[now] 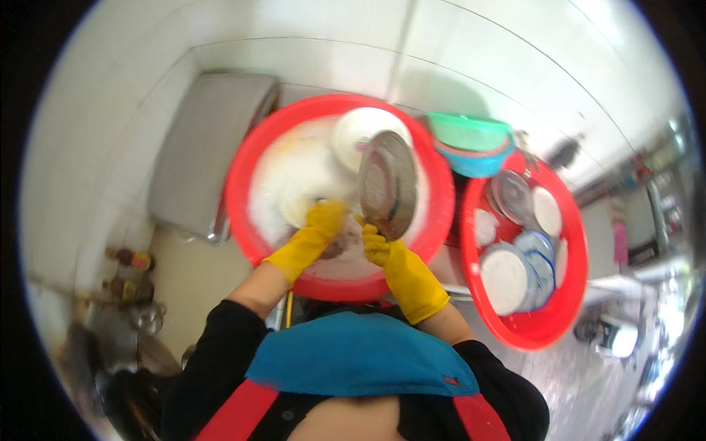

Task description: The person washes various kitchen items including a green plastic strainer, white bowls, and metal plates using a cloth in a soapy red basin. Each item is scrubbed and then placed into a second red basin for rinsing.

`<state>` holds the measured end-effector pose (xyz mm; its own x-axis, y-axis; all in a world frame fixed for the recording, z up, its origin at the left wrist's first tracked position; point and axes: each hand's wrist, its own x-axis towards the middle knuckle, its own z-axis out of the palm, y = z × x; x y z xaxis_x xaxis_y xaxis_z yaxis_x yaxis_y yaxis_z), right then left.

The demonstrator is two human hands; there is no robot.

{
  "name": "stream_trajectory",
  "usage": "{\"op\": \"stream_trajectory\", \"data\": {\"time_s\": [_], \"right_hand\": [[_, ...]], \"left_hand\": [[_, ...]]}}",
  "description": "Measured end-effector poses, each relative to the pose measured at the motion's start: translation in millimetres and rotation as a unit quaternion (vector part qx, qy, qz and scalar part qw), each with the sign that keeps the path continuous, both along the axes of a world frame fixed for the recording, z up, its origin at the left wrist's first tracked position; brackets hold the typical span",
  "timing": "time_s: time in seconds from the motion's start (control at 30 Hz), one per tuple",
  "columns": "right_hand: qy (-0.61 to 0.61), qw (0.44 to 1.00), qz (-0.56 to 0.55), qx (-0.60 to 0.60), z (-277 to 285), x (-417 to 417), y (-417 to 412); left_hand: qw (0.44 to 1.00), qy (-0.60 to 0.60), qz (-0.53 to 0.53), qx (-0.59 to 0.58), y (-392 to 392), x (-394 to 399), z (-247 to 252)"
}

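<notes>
In a yellow rubber glove, my right hand (378,245) grips the rim of a round metal pan or bowl (388,184), tilted up on its edge over a large red plastic basin (240,171). White suds (298,160) fill much of that basin. My left hand (326,218), also gloved in yellow, is low in the suds beside a pale rounded dish (295,209); blur hides whether its fingers hold anything. A white bowl (369,124) lies at the far side of the basin, partly behind the metal piece.
Right of the basin, a second red tub (573,297) holds several plates and bowls. Green and blue plastic baskets (469,132) are stacked between the tubs by the tiled wall. A grey metal lid or tray (193,149) lies to the left. Bottles (129,259) stand at far left.
</notes>
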<state>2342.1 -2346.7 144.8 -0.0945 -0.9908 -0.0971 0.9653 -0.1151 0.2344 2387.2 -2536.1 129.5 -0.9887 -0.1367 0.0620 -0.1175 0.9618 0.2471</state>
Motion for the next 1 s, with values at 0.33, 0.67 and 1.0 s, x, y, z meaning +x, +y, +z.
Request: {"op": "stream_trajectory", "data": {"time_s": [0.33, 0.67, 1.0], "right_hand": [[-0.003, 0.647, -0.619, 0.445, -4.4, -58.9, 210.7], [0.277, 0.809, -0.373, 0.361, 18.6, -70.6, 148.5], [0.635, 0.631, -0.186, 0.406, -57.2, -66.5, 35.9]], "left_hand": [[0.915, -0.035, -0.304, -0.265, 36.2, 38.4, -47.2], [0.927, -0.051, -0.256, -0.269, 42.6, 8.5, -106.5], [0.951, 0.091, -0.282, -0.089, 4.0, 38.2, 41.3]]}}
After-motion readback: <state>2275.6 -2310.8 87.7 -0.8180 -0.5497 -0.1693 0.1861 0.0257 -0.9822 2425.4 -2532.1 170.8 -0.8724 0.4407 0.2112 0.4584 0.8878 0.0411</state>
